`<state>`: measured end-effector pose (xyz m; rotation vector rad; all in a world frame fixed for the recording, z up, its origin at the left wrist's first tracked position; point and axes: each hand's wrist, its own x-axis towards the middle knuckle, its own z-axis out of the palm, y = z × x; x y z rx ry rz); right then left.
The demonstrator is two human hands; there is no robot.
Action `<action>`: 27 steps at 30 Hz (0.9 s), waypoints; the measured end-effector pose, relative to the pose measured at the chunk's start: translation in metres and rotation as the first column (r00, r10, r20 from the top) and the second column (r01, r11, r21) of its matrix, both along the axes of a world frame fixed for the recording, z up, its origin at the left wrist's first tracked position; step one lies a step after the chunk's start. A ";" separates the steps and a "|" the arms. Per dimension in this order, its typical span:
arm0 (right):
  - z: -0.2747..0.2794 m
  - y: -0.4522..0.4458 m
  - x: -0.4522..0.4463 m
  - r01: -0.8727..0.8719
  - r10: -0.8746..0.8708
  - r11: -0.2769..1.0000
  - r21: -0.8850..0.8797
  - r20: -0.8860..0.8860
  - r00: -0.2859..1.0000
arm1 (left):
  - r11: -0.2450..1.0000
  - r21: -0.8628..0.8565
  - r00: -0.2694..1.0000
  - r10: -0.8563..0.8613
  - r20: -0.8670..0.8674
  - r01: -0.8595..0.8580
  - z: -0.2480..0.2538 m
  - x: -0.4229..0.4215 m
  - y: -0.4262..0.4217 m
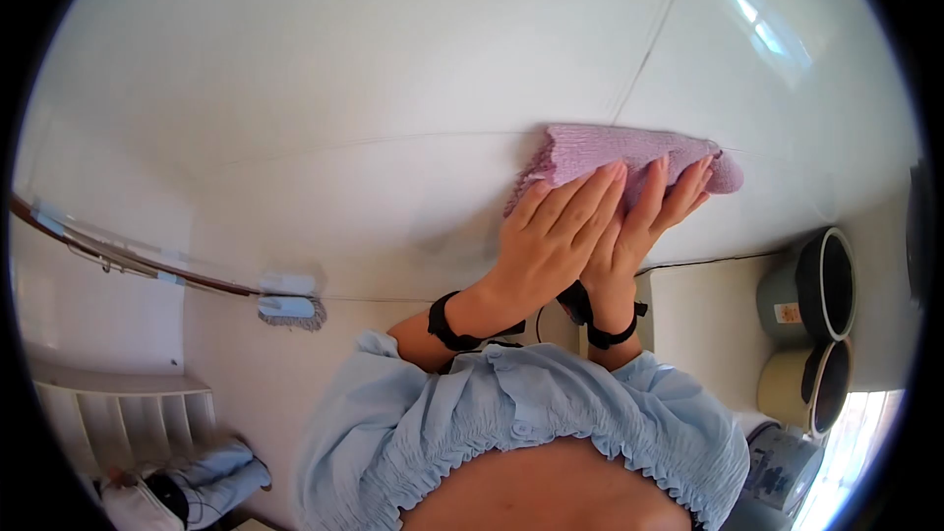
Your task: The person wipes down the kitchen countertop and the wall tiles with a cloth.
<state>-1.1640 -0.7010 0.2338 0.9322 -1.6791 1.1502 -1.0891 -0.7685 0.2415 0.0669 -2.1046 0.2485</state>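
A pink, ribbed cloth (639, 149) is bunched against a pale, smooth surface just above the middle of the view. My left hand (559, 236) lies over its lower left part with the fingers stretched out flat, pointing up and right. Beside it, my right hand (634, 226) presses on the cloth's lower right part, its fingers extended and slightly apart. The two hands touch or overlap near the palms. Neither hand's fingers wrap round the cloth. Both wrists wear black bands.
A light blue mop head (287, 309) with grey fringe is at left, near a long brown pole (128, 258). White shelves (128, 385) and a person in blue trousers (214, 477) are at lower left. Grey (785, 285) and beige (783, 381) round containers stand at right.
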 end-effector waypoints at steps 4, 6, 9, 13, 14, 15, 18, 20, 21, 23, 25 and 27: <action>0.008 -0.032 0.031 -0.004 0.003 1.000 -0.019 -0.025 1.000 | 0.998 0.044 0.997 0.057 -0.055 -0.055 0.005 0.030 -0.029; 0.008 -0.052 0.048 0.014 -0.015 1.000 -0.018 -0.053 0.999 | 0.996 0.040 0.993 0.082 -0.080 -0.079 0.003 0.047 -0.047; 0.011 -0.090 0.081 0.024 -0.027 0.999 -0.035 -0.080 0.996 | 0.993 0.014 0.987 0.122 -0.107 -0.121 0.001 0.078 -0.085; 0.019 -0.139 0.128 0.044 -0.047 0.999 -0.026 -0.107 0.993 | 0.977 -0.003 0.970 0.213 -0.119 -0.215 0.003 0.125 -0.132; 0.023 -0.152 0.140 0.037 -0.040 0.999 -0.029 -0.112 0.993 | 0.976 0.027 0.963 0.219 -0.158 -0.217 0.005 0.134 -0.143; 0.027 -0.164 0.151 0.025 -0.028 0.999 -0.025 -0.123 0.992 | 0.974 0.061 0.953 0.228 -0.198 -0.220 0.007 0.143 -0.153; 0.039 -0.193 0.181 -0.003 -0.002 0.999 -0.033 -0.153 0.988 | 0.967 0.115 0.941 0.249 -0.228 -0.228 0.013 0.168 -0.181; 0.041 -0.201 0.189 0.004 -0.005 1.000 -0.004 -0.221 0.975 | 0.969 0.141 0.948 0.230 -0.221 -0.202 0.014 0.178 -0.191; 0.040 -0.205 0.191 0.010 -0.011 1.000 -0.005 -0.229 0.973 | 0.975 0.113 0.942 0.214 -0.258 -0.190 0.009 0.179 -0.197; 0.027 -0.210 0.196 0.022 -0.026 1.000 -0.018 -0.215 0.976 | 0.984 0.062 0.927 0.178 -0.331 -0.167 -0.013 0.175 -0.209; -0.010 -0.211 0.197 0.020 -0.024 1.000 -0.023 -0.178 0.984 | 0.972 0.028 0.944 0.232 -0.234 -0.232 -0.059 0.184 -0.214; -0.073 -0.204 0.197 -0.003 0.008 0.999 0.034 -0.137 0.991 | 0.971 0.025 0.969 0.241 -0.054 -0.240 -0.115 0.201 -0.211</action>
